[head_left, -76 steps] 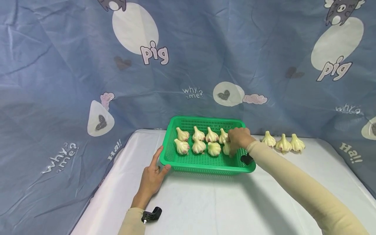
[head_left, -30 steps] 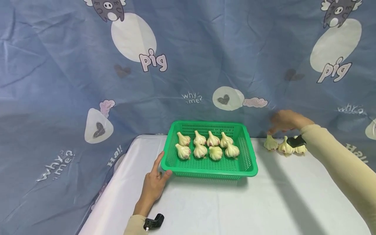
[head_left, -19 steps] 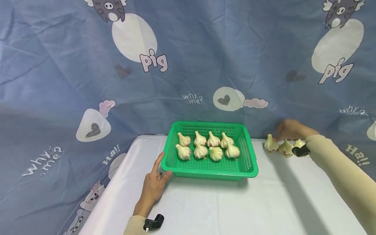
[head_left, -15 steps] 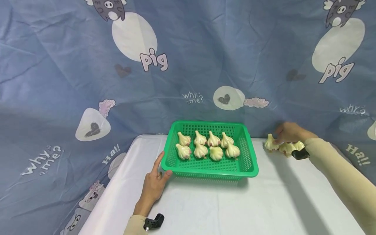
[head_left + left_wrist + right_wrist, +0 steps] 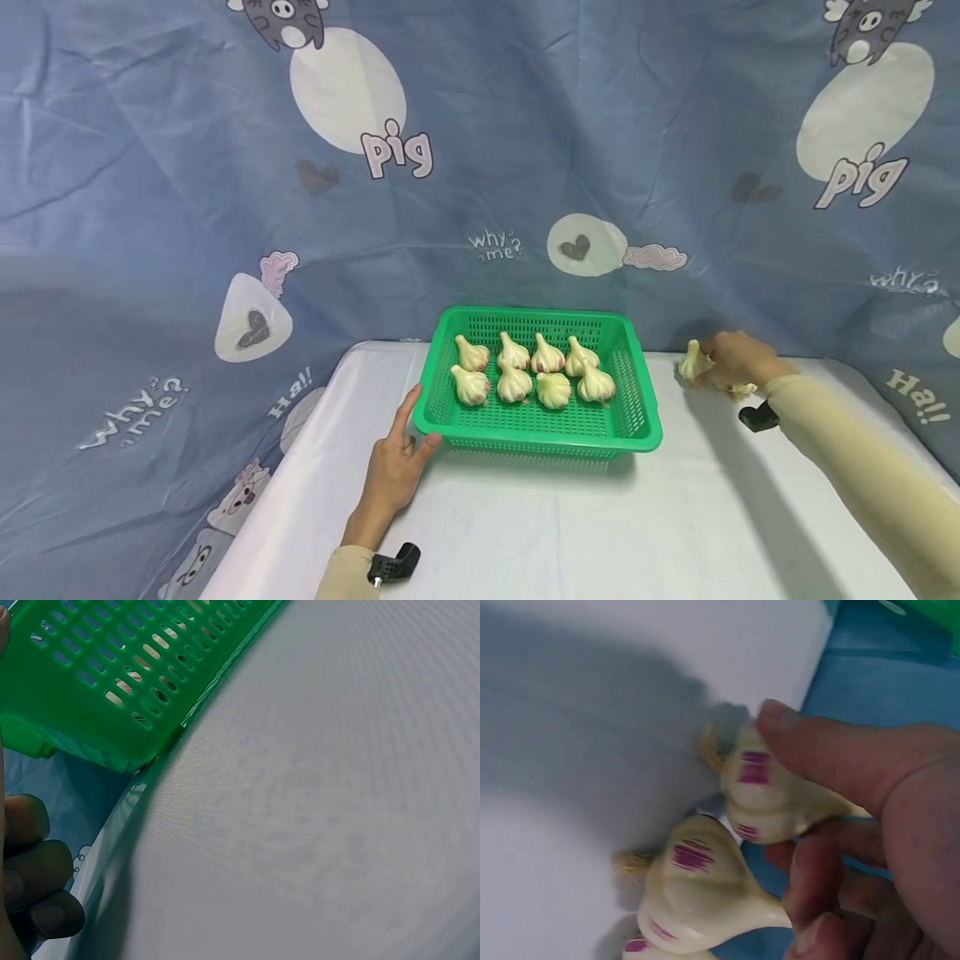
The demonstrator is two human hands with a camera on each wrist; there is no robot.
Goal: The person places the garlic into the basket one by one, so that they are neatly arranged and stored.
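In the head view my right hand (image 5: 742,360) is at the right of the table, at a short row of garlic bulbs. In the right wrist view its thumb and fingers pinch one garlic bulb (image 5: 761,787), white with purple marks. A second bulb (image 5: 697,889) lies beside it, with part of a third (image 5: 656,951) at the lower edge. My left hand (image 5: 393,471) rests at the near left corner of a green plastic basket (image 5: 525,435), thumb and index finger extended along its rim. Its other fingers (image 5: 41,874) hang loosely curled below the basket. Several garlic bulbs (image 5: 553,390) stand in two rows inside the basket.
A white cloth (image 5: 525,525) covers the table. Behind it hangs a blue printed curtain (image 5: 480,150), close to the basket's far side and the garlic row. A black wrist camera (image 5: 395,563) sits on the left wrist.
My right hand has gone from the basket to the garlic row at the right, leaving a bulb in the basket's near row. It has lowered and now pinches the leftmost bulb. My left hand stays put.
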